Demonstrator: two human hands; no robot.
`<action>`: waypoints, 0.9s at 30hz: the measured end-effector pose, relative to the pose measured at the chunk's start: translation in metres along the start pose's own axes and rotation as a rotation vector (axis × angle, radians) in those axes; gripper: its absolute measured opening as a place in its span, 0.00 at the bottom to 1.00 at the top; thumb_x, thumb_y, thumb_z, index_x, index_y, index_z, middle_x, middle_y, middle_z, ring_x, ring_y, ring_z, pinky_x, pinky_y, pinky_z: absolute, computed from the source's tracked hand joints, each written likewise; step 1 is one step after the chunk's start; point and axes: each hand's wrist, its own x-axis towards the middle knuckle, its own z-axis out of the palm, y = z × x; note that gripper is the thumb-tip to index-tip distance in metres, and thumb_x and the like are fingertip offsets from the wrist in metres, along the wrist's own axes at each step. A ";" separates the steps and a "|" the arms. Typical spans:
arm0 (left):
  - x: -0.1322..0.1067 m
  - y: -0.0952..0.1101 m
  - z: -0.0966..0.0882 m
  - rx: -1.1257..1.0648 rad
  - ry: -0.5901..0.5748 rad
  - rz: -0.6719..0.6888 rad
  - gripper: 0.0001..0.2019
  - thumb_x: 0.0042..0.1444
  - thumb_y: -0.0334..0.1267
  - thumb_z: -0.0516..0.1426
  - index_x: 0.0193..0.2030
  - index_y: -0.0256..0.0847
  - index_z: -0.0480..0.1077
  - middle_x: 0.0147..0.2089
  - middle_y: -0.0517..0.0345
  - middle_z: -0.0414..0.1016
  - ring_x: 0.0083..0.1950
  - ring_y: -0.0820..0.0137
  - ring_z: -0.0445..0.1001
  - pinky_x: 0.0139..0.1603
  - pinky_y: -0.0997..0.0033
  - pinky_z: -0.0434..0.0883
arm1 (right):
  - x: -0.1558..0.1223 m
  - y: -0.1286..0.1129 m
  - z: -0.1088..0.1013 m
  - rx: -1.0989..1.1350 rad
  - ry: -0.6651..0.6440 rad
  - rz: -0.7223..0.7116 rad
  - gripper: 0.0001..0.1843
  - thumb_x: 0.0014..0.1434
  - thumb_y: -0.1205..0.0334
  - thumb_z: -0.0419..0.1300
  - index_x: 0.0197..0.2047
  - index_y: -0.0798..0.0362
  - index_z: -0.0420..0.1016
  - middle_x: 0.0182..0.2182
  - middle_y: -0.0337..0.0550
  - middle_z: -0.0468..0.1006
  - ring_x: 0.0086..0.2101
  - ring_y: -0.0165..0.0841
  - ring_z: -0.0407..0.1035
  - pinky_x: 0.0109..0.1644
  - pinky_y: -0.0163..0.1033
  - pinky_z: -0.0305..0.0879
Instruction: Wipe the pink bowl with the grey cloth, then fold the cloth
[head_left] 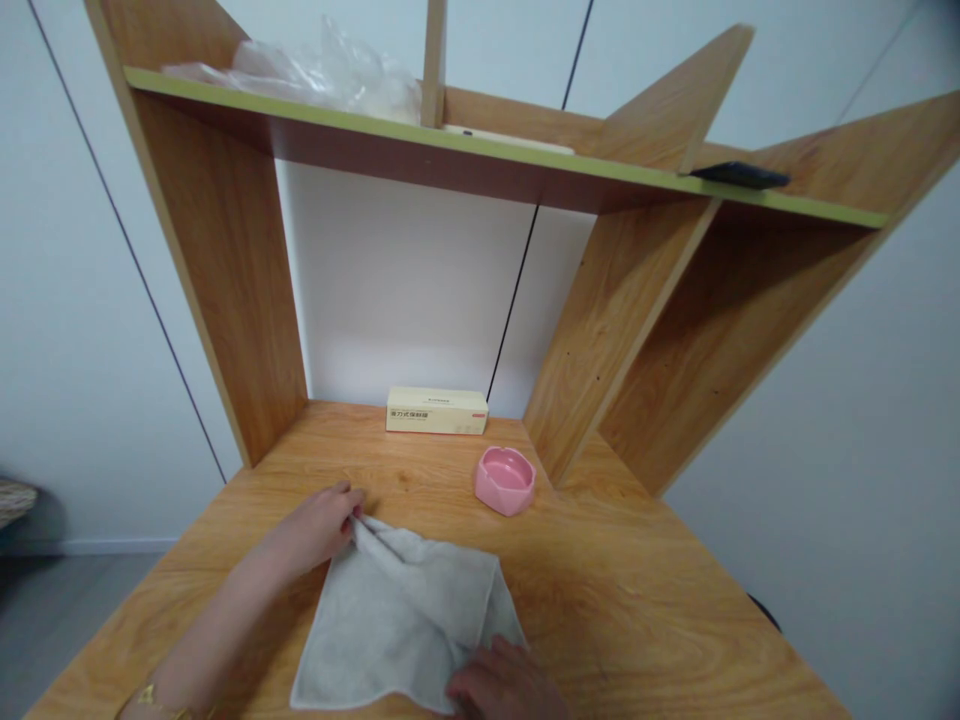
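A light grey cloth [397,610] lies spread on the wooden desk, with creases running from its far left corner and a fold along its right side. My left hand [330,520] pinches that far left corner between its fingers. At the near right edge of the cloth, my right hand [510,685] rests with its fingers curled onto the fabric; its fingertips are partly hidden and dark, so I cannot make out whether they grip the cloth or only press on it.
Beyond the cloth sit a pink faceted ashtray [505,482] and a long cream box [436,411]. Wooden uprights stand at left and right under a shelf [480,160]. On the shelf are clear plastic wrapping [322,75] and a dark flat object [741,175].
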 end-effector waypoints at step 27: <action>0.006 -0.033 -0.013 -0.169 0.173 -0.051 0.09 0.41 0.31 0.50 0.29 0.41 0.69 0.28 0.57 0.71 0.33 0.65 0.70 0.36 0.69 0.65 | 0.099 0.010 -0.055 -0.044 0.093 0.181 0.09 0.53 0.69 0.50 0.31 0.52 0.72 0.32 0.42 0.74 0.39 0.36 0.64 0.43 0.39 0.54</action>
